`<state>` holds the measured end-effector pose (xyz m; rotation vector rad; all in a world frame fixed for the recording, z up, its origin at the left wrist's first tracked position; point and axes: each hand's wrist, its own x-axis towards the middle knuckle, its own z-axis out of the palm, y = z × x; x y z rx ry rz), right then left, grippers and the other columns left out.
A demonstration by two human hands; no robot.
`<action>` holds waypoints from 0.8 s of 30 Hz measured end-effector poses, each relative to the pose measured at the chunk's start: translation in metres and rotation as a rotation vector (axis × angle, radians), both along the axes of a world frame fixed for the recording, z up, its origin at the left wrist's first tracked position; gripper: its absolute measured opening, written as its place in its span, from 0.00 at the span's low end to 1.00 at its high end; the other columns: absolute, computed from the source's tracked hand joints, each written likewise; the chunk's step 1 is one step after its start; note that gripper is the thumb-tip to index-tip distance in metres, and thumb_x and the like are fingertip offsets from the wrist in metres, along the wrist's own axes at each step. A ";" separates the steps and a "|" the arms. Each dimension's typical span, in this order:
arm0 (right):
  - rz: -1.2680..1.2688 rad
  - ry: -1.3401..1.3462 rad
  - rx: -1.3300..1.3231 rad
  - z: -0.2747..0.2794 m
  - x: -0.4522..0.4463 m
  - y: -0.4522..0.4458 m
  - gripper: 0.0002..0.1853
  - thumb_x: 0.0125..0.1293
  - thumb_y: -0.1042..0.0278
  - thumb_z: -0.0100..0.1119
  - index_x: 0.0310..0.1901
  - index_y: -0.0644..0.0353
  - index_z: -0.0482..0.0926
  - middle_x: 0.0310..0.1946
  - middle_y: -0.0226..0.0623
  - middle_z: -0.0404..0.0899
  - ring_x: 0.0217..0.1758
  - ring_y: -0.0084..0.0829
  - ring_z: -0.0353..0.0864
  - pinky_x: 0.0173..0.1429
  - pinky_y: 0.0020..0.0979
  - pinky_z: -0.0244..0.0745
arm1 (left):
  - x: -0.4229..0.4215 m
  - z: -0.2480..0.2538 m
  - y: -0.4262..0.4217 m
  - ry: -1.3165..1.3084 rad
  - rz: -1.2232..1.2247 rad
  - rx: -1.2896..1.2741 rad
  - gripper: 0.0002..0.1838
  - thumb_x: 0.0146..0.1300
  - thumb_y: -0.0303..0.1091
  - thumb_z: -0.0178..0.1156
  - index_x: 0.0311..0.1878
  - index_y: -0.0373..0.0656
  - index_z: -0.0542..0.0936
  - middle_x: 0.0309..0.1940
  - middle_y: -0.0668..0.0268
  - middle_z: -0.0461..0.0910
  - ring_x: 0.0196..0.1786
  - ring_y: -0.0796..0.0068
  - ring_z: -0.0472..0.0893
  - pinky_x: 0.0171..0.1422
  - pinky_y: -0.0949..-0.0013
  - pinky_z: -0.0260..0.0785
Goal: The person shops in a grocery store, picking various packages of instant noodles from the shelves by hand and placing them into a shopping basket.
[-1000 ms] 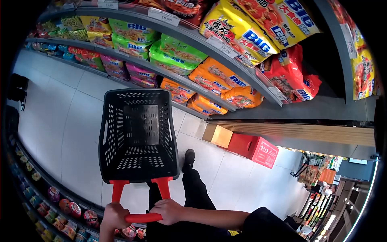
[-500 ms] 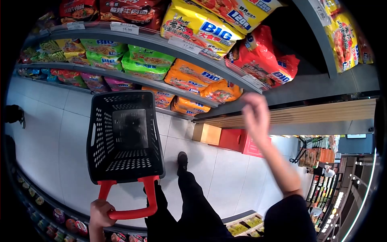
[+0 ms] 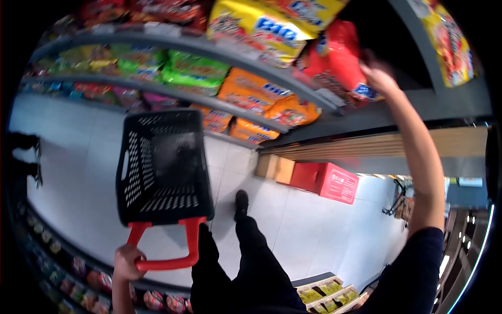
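My left hand (image 3: 128,261) is closed around the red handle (image 3: 172,261) of a black shopping basket (image 3: 159,167). The basket has perforated sides, and nothing shows inside it. At the upper right, my right hand (image 3: 380,79) is at the right edge of a red instant noodle multipack (image 3: 342,60) on the shelf. Its fingers are blurred and partly hidden, so I cannot tell whether they grip the pack. Yellow noodle multipacks (image 3: 256,31) lie to the left of the red one.
Lower shelves hold orange packs (image 3: 253,86) and green packs (image 3: 193,73). A red box (image 3: 334,182) and a wooden block (image 3: 274,168) stand on the floor by the shelf end. Another person's legs (image 3: 23,157) show at the far left. Another shelf (image 3: 73,264) runs along the lower left.
My right hand has moved up and to the right, from in front of the shelf edge to the red noodle pack. My left hand stays on the basket handle.
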<state>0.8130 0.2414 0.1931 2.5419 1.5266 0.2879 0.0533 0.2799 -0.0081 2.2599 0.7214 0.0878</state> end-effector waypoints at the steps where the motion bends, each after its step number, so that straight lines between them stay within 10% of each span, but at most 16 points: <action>1: 0.080 0.010 0.069 -0.002 0.014 -0.004 0.34 0.66 0.37 0.47 0.58 0.64 0.69 0.44 0.58 0.79 0.47 0.54 0.79 0.52 0.44 0.73 | -0.004 -0.002 0.000 0.014 -0.006 -0.002 0.08 0.29 0.30 0.63 0.18 0.48 0.76 0.17 0.64 0.73 0.24 0.57 0.76 0.30 0.60 0.69; 6: 0.220 0.068 0.092 0.049 -0.043 -0.032 0.17 0.62 0.71 0.60 0.53 0.55 0.75 0.39 0.44 0.83 0.43 0.37 0.85 0.45 0.32 0.77 | -0.007 -0.002 0.006 -0.060 -0.006 -0.041 0.08 0.32 0.31 0.65 0.20 0.50 0.76 0.17 0.66 0.74 0.25 0.59 0.76 0.30 0.61 0.68; 11: 0.228 -0.264 0.199 0.089 -0.071 -0.095 0.11 0.69 0.68 0.56 0.51 0.57 0.77 0.35 0.41 0.84 0.36 0.32 0.84 0.41 0.29 0.76 | -0.015 -0.011 0.008 -0.146 0.010 -0.043 0.09 0.30 0.30 0.64 0.19 0.48 0.74 0.16 0.68 0.72 0.23 0.61 0.75 0.29 0.62 0.67; 13: 0.228 0.075 0.329 0.087 -0.148 -0.079 0.10 0.71 0.68 0.54 0.49 0.63 0.77 0.34 0.32 0.82 0.36 0.22 0.78 0.44 0.25 0.73 | -0.017 -0.009 0.011 -0.147 -0.007 -0.069 0.09 0.32 0.29 0.64 0.19 0.48 0.73 0.16 0.68 0.71 0.24 0.62 0.75 0.30 0.63 0.68; 17: -0.026 0.679 0.290 0.033 -0.257 -0.037 0.08 0.72 0.68 0.51 0.39 0.64 0.76 0.33 0.25 0.77 0.36 0.13 0.71 0.41 0.18 0.67 | -0.021 -0.007 0.005 -0.083 -0.005 0.121 0.08 0.38 0.31 0.64 0.21 0.47 0.73 0.19 0.69 0.71 0.30 0.65 0.77 0.40 0.63 0.70; 19: -0.022 0.818 0.323 -0.017 -0.311 -0.011 0.09 0.72 0.67 0.52 0.39 0.63 0.76 0.32 0.24 0.75 0.34 0.11 0.69 0.38 0.16 0.64 | -0.014 0.019 -0.016 0.271 0.126 0.336 0.11 0.49 0.31 0.57 0.38 0.44 0.78 0.29 0.67 0.72 0.42 0.68 0.77 0.68 0.49 0.60; 24: -0.152 1.101 0.293 -0.145 -0.410 0.052 0.12 0.69 0.62 0.58 0.35 0.63 0.77 0.26 0.24 0.73 0.29 0.13 0.68 0.33 0.19 0.64 | 0.012 0.041 -0.051 0.144 0.282 0.222 0.18 0.51 0.30 0.56 0.48 0.41 0.78 0.33 0.64 0.72 0.43 0.67 0.76 0.70 0.45 0.57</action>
